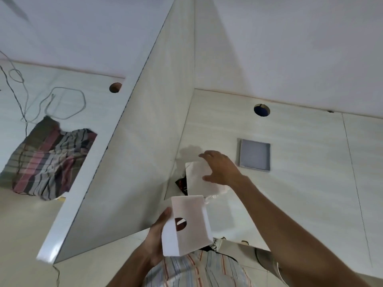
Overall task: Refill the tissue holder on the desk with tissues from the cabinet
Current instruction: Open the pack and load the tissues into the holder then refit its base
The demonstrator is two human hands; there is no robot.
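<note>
we hold the white box-shaped tissue holder with a round opening in its face [187, 224] in our left hand [154, 243], fingers clamped along its left side, lifted off the pale wood-grain desk [300, 162]. our right hand [220, 167] reaches further out, its spread fingers lying on the white plastic-wrapped pack of tissues [200, 179], which stands tilted just beyond the holder; we cannot tell whether that hand grips the pack or only rests on it. a small grey square tray [254, 155] lies on the desk just right of the right hand. a pale divider panel [134, 152] rises left of both hands, and beyond it, well apart, lie a striped cloth [49, 160] and thin grey cables [64, 102].
</note>
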